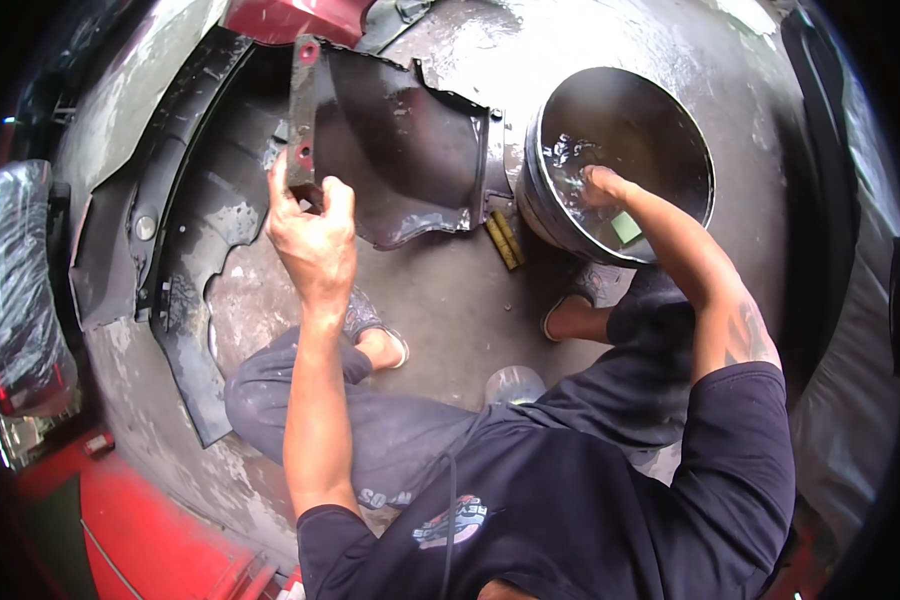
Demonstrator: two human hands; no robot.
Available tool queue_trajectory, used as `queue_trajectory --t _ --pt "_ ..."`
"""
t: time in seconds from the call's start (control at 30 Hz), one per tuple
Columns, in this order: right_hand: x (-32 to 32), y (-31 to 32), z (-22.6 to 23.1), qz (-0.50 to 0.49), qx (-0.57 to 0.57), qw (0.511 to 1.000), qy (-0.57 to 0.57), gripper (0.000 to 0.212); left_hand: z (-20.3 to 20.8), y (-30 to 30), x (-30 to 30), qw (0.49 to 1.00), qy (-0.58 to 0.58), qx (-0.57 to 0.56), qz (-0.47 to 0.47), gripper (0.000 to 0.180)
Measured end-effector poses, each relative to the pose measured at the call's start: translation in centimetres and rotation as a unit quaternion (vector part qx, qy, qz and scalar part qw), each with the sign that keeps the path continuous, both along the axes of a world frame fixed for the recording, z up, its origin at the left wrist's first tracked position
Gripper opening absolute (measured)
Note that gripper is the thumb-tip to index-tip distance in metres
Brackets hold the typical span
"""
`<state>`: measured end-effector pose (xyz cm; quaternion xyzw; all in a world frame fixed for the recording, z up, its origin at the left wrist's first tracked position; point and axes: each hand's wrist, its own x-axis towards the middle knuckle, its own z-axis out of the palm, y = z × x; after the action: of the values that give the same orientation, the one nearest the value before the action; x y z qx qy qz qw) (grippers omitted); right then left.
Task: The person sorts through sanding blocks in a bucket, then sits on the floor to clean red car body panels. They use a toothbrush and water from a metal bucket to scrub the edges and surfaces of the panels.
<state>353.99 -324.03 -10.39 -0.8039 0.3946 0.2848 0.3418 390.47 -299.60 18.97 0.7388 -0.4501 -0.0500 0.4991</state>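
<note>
My left hand grips the lower end of the upright flange of a dark car fender panel, thumb and fingers closed round its edge. Red-rimmed holes show along that flange. On the right, a large dark bucket holds cloudy water. Into it reaches my right hand, close to the inner left wall; its fingers are under or at the water and cannot be made out. A light green square pad lies in the bucket near its front rim, below my right wrist.
Two yellow blocks lie on the wet concrete floor between panel and bucket. A clear plastic container stands between my legs. Another long dark curved panel lies at left. Red bodywork fills the lower left; a red part sits at the top.
</note>
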Motion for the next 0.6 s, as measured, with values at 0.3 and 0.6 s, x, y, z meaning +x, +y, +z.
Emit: queue_trajectory --t 0.3,0.6 --pt "-2.7 3.3 -3.7 0.096 0.024 0.995 -0.014 0.035 -0.9 -0.6 0.4 0.999 0.024 -0.024 -0.01 0.051" --pt "0.1 3.4 -4.6 0.139 0.051 0.989 -0.02 0.034 -0.3 -3.1 2.5 0.998 0.05 0.031 0.032 0.05"
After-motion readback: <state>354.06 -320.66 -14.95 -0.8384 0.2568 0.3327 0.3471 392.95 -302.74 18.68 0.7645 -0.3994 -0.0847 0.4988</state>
